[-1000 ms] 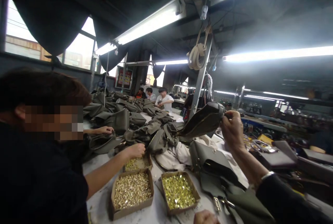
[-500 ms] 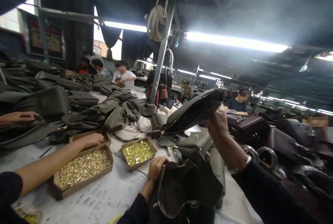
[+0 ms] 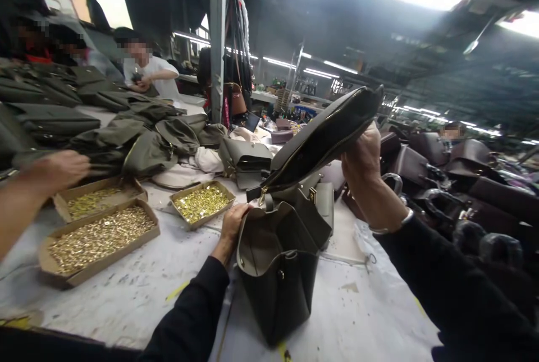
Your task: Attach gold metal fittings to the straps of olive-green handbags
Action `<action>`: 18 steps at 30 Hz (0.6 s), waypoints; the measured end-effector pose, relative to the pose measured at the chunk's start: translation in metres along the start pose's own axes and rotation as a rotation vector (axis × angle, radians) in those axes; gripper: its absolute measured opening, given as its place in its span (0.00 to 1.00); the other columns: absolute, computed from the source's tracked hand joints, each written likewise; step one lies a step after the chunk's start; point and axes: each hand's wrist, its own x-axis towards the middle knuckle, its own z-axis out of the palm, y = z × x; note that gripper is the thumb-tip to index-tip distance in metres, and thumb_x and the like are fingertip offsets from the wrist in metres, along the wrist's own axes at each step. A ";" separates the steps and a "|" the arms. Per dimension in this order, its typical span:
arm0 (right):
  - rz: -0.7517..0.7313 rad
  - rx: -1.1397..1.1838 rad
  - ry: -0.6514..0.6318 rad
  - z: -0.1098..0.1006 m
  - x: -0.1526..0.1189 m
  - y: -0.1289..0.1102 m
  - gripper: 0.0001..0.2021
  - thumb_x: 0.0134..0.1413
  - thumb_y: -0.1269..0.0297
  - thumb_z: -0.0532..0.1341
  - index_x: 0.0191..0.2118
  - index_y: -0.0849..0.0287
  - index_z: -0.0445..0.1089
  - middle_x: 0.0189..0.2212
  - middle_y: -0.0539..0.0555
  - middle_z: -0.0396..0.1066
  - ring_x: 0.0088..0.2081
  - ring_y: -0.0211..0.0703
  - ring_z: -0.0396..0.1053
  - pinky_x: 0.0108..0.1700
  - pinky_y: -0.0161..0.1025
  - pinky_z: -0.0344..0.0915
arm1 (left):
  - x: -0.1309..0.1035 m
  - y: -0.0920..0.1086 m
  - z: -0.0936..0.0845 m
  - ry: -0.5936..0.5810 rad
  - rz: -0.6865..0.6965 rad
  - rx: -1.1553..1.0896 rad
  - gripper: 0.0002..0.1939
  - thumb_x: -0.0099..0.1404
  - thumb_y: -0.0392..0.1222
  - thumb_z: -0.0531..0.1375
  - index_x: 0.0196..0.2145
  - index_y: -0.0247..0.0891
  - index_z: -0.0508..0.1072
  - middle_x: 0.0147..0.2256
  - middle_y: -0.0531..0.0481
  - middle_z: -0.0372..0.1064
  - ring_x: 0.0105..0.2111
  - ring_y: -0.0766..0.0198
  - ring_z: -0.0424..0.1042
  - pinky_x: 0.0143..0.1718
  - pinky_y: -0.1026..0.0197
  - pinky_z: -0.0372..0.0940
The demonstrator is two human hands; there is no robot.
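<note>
My right hand (image 3: 362,151) is raised, its fingers closed round the end of a flat dark zippered pouch (image 3: 320,132) with a gold zip. The pouch is held tilted above an olive-green handbag (image 3: 278,283). That handbag stands upright on the table with its top open and pale lining showing. At its left rim, my left hand (image 3: 234,221) grips the edge, some fingers hidden behind it. Just left of this hand lies a small cardboard tray (image 3: 202,217) of gold-coloured metal pieces. Behind the open handbag is another olive bag (image 3: 325,199) with a gold clasp.
Two longer cardboard boxes (image 3: 71,282) of small gold pieces stand on the left, near a co-worker's hand (image 3: 63,170). Olive bags (image 3: 147,146) are heaped behind. Dark maroon bags (image 3: 421,163) crowd the right. A metal post (image 3: 218,42) rises beyond the table.
The view has swung right and downward, bringing more of the handbag into sight. The co-worker's hand has lifted from the box. Both my hands keep their holds.
</note>
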 end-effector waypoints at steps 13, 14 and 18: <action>0.077 -0.230 -0.491 -0.003 -0.048 -0.009 0.06 0.57 0.64 0.61 0.39 0.53 0.62 0.27 0.45 0.56 0.26 0.35 0.54 0.29 0.31 0.56 | 0.002 0.004 -0.002 0.051 -0.046 -0.169 0.17 0.62 0.53 0.60 0.32 0.36 0.79 0.37 0.41 0.78 0.41 0.52 0.75 0.48 0.54 0.70; 0.118 -0.237 -0.562 -0.004 -0.053 -0.008 0.05 0.58 0.65 0.59 0.40 0.53 0.62 0.26 0.44 0.56 0.25 0.35 0.54 0.28 0.31 0.55 | 0.002 0.005 -0.002 0.078 -0.055 -0.202 0.18 0.62 0.54 0.59 0.33 0.36 0.79 0.38 0.41 0.78 0.41 0.52 0.75 0.48 0.54 0.70; 0.247 -0.256 -0.747 -0.006 -0.063 0.003 0.05 0.59 0.63 0.57 0.41 0.54 0.64 0.27 0.45 0.59 0.27 0.35 0.56 0.28 0.31 0.56 | 0.000 0.010 -0.002 0.182 -0.077 -0.332 0.20 0.62 0.56 0.59 0.34 0.35 0.77 0.37 0.41 0.78 0.41 0.54 0.76 0.48 0.53 0.70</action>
